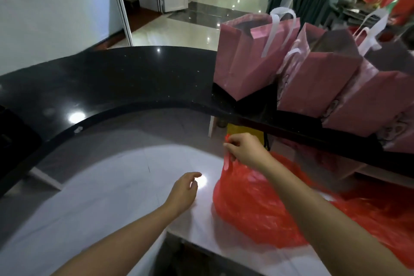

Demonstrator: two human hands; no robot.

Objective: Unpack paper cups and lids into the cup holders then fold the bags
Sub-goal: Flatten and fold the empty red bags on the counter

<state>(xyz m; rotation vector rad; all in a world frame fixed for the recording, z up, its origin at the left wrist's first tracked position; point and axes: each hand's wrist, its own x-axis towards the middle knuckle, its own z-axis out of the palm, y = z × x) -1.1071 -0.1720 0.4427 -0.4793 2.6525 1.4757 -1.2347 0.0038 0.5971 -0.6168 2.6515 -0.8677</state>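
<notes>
- Right hand (245, 149): fingers (230, 144) pinch the handle of the red plastic bag (253, 206), pulling it upward.
- Left hand (184, 188): fingers loosely spread, grasping nothing, just left of the bag.
- The bag sits bulging on the pale lower bench (107, 186), toward its right side.
- Pink paper bags (251, 58) stand on the black upper ledge (125, 78), at its right end.

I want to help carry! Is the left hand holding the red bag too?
No, only the right hand pinches the red bag; the left hand hangs open beside it.
</notes>
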